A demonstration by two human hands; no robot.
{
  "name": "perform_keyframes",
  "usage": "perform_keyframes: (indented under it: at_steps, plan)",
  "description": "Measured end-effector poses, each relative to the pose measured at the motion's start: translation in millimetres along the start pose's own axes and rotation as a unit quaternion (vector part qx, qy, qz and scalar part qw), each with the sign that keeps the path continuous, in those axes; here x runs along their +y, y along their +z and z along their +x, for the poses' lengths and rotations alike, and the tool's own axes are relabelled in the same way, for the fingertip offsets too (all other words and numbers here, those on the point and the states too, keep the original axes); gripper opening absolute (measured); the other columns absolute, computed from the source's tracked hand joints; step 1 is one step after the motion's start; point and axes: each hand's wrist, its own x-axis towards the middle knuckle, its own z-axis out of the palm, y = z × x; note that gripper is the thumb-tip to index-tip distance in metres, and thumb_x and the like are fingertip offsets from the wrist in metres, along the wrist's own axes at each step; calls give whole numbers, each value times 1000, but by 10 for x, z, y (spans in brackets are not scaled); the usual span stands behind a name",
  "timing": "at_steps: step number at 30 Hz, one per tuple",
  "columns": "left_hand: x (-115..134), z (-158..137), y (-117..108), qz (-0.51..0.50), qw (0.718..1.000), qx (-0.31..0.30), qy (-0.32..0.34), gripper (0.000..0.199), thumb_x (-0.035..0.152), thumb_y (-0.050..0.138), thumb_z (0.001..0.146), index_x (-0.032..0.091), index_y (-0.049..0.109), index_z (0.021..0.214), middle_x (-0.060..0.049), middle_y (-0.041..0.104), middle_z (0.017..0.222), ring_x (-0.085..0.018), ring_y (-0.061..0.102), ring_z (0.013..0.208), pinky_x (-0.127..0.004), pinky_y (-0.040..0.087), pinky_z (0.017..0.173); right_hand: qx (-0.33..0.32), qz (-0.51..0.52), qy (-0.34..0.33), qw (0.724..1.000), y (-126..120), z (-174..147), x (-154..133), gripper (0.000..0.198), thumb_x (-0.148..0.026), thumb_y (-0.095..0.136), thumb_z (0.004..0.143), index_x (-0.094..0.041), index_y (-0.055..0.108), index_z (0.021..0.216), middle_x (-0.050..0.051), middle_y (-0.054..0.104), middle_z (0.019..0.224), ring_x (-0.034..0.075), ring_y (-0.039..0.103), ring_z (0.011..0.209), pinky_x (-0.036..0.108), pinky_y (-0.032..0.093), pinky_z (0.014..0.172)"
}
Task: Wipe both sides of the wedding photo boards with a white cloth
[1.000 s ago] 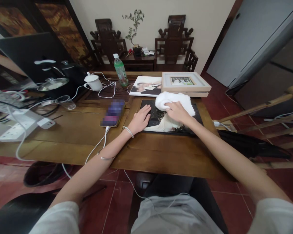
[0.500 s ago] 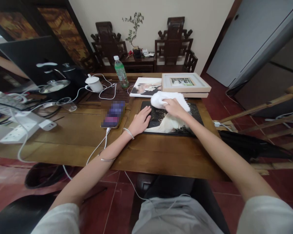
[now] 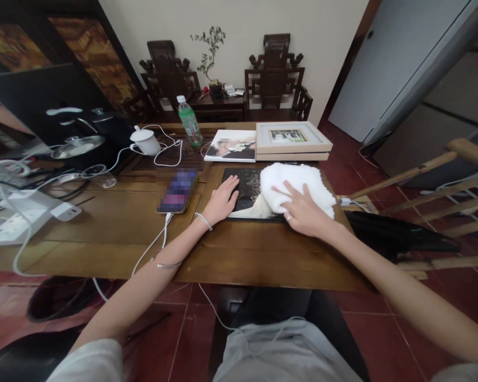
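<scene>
A dark photo panel [image 3: 247, 183] with a pale dress printed on it lies flat near the table's front edge. My left hand [image 3: 222, 202] rests on its left side, fingers stretched out and holding nothing. Over the right part of the panel lies a fluffy white cloth [image 3: 310, 183], spread out and covering much of the picture. My right hand [image 3: 305, 212] lies on the cloth with its fingers apart, pressing rather than gripping it. Left of my left hand is a phone [image 3: 178, 192] with a cable plugged in.
Behind the panel sit a white photo board [image 3: 231, 146] and stacked wooden frames [image 3: 292, 140]. A green-labelled bottle [image 3: 190, 123], a lidded white cup [image 3: 144, 141], a clear plastic cup [image 3: 99, 176], a pot [image 3: 82, 151] and a power strip [image 3: 27, 215] with cables stand leftward.
My right hand has moved right and nearer to me, going from a bunched grip on the cloth to spread fingers. The cloth shifted right and flattened. My left hand stays on the panel.
</scene>
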Motion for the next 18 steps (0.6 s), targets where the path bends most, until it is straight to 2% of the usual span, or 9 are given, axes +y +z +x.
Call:
perform_keyframes:
  at_steps: [3,5,7,10,14,18]
  plan:
    - [-5,-2,-4,-2,1000,2,5,47,27,37,99,16,49,142,-12,42,155,-24,32,148,-51,30,120,-9,28,-68,997,-22,-197,-280,35,-7,47,76,-20,75,92,4,36,158,39,17,150,80,16,108]
    - [1,-4,-9,-1,1000,2,8,46,27,38,99,17,49,142,-12,42,155,-24,32,148,-51,29,120,-15,44,-95,994,-35,-375,-339,33,-6,48,73,-22,75,85,3,39,157,38,18,150,79,15,110]
    - [11,-7,-15,0,1000,-1,8,46,27,38,99,19,49,143,-11,42,155,-24,32,148,-52,29,120,-18,53,-93,994,-44,-549,-283,32,-6,48,72,-23,74,79,1,42,155,36,19,150,78,15,112]
    - [23,-8,-16,4,1000,-5,5,46,27,37,99,18,48,143,-11,41,156,-24,31,149,-53,28,120,-7,47,-58,997,-48,-691,-38,31,-8,46,75,-23,72,76,3,44,153,34,24,149,74,18,114]
    - [11,-1,0,5,1000,0,7,47,27,36,99,14,48,143,-12,41,156,-24,31,148,-53,28,120,7,4,23,1000,-44,-515,343,34,-13,39,84,-18,72,90,11,43,154,36,27,147,73,27,110]
    - [-14,4,9,4,1000,-1,10,46,27,37,99,15,49,142,-12,41,155,-24,32,148,-53,28,120,18,-38,79,996,-33,-12,505,42,-16,35,87,-15,69,111,13,37,158,41,25,147,79,30,102]
